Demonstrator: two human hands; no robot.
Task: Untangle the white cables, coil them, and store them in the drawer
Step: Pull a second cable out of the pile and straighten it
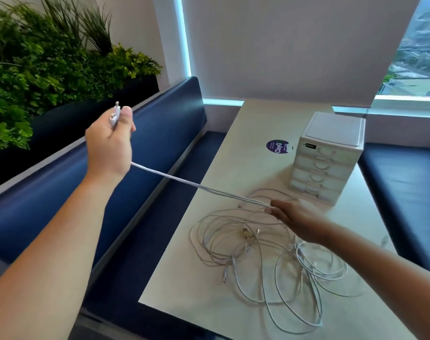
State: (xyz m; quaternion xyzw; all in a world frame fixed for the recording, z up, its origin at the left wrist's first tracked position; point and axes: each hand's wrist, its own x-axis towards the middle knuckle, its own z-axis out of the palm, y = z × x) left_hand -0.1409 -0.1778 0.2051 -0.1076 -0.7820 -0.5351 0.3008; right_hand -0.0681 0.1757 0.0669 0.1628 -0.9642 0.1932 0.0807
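White desk (pixel 253 133) carries loose cables (pixel 299 253) below my right grip (pixel 290 214), which pinches a taut cable (pixel 196 185). My left grip (pixel 109 143) clasps its plugs (pixel 115 114).

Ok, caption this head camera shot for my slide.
Left hand holds two plug ends up, right hand pinches the doubled white cable taut over the tangle, by the drawer unit.

The drawer unit (pixel 329 158) stands far right on the surface (pixel 233 155), a sticker (pixel 277 147) just left of it. The tangled cables (pixel 270 261) lie before it, nearer the person. A doubled cable (pixel 184 180) runs from the left hand (pixel 108 141), out over the seat (pixel 135 241), to the right hand (pixel 290 214) above the tangle.
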